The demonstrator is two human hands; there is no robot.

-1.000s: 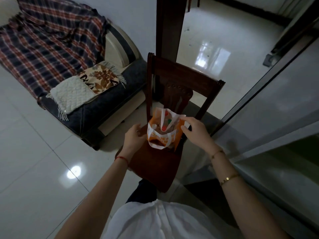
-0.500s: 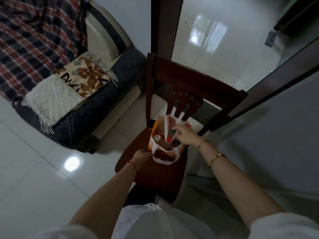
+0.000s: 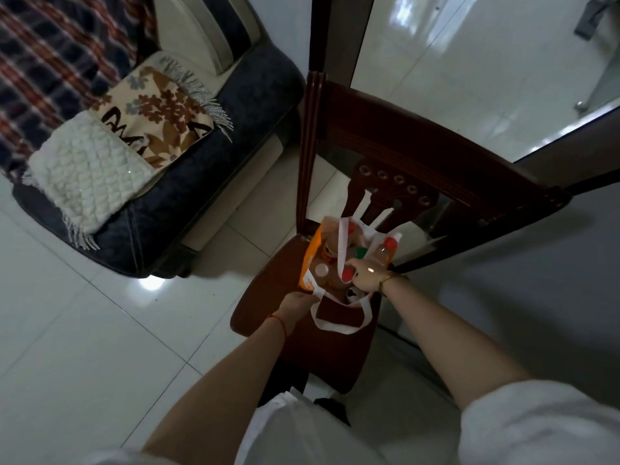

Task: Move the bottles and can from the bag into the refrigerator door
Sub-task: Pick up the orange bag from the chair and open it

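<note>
Orange-and-white bag (image 3: 310, 263) standing open on a wooden chair (image 3: 302, 347). It holds upright bottles, seen only as caps: a red-capped bottle (image 3: 348, 274), a second red cap (image 3: 389, 244), a green cap (image 3: 361, 252) and a white cap (image 3: 321, 270). The left hand (image 3: 297, 303) pinches the bag's near rim. The right hand (image 3: 365, 275) is inside the bag, its grip closed round the red-capped bottle. The bottle bodies are hidden, and no can is distinguishable.

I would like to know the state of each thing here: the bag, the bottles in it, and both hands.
bag: open, standing upright on the chair seat
bottles: capped, upright inside the bag
left hand: grips the bag's near rim
right hand: inside the bag, curled around the red-capped bottle
</note>
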